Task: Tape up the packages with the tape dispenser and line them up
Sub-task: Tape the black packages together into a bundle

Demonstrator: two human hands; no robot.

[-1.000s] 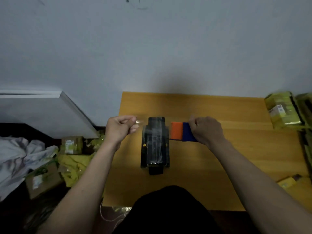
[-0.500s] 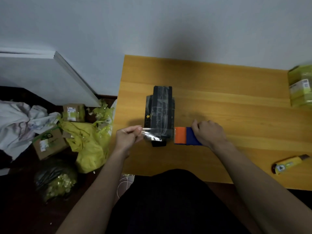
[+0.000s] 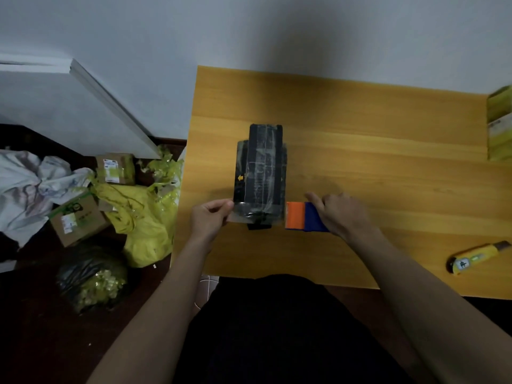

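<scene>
The wooden table (image 3: 360, 128) is taking up most of the view, pushed against a pale wall, and it is serving as the firm surface for the taping. Lying near its left edge, long axis running away from the person, is the black package (image 3: 260, 167), already glossy with strips of clear tape; it is sitting flat, probably so a strip can be drawn across its near end without it rolling. At the table's far right edge a yellow-green package (image 3: 500, 126) is standing, cut off by the frame and well apart from the work. Near the front right a yellow utility knife (image 3: 478, 257) is lying unused. The tape dispenser (image 3: 303, 216), orange at its mouth and blue behind, is resting just beside the package's near right corner, and the right hand (image 3: 342, 213) is gripping it with fingers curled round the body, seemingly to keep the strip taut. The left hand (image 3: 209, 218) is pinching the free end of the clear tape (image 3: 250, 214) between thumb and fingers just left of the package, so the strip is spanning the near end, ready by my reading to be pressed down.
</scene>
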